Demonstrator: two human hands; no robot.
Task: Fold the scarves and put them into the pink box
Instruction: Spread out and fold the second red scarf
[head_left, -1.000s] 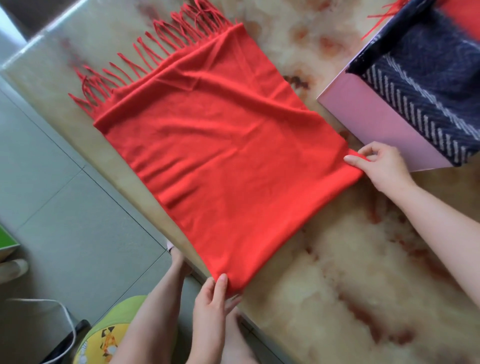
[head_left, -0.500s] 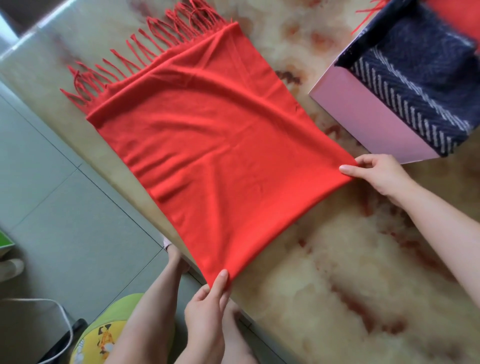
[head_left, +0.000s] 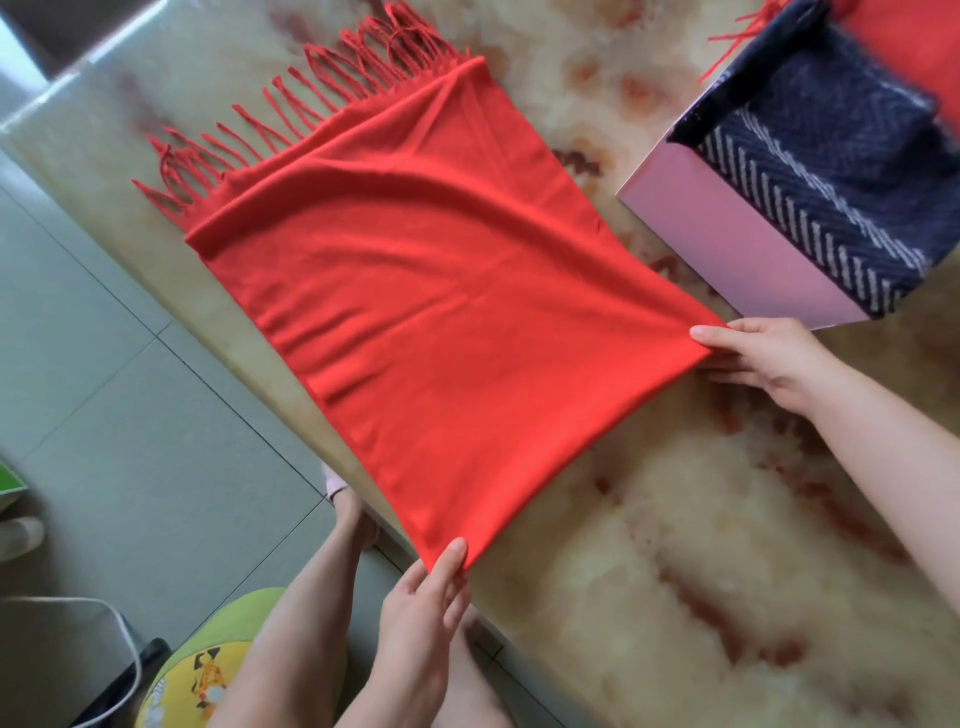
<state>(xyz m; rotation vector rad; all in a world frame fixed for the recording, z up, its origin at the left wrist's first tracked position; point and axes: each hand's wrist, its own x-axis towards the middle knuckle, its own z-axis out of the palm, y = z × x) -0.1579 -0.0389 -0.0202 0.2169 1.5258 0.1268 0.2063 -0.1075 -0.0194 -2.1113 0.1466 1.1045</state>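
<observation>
Red scarf (head_left: 457, 312): folded flat on marble counter (head_left: 675, 571), fringe far. Left hand (head_left: 423, 608) and right hand (head_left: 763, 358) fingers pinching near corners. Step: folding. Next, likely: fold again, then into pink box (head_left: 727, 244) holding navy scarf (head_left: 841, 171).

Head view, steeply down, near table (head_left: 675, 571)

A red scarf (head_left: 441, 291) lies folded flat across the frame's centre, fringe at upper left. At upper right, the pink box (head_left: 727, 239) holds a folded navy herringbone scarf (head_left: 831, 187).
</observation>
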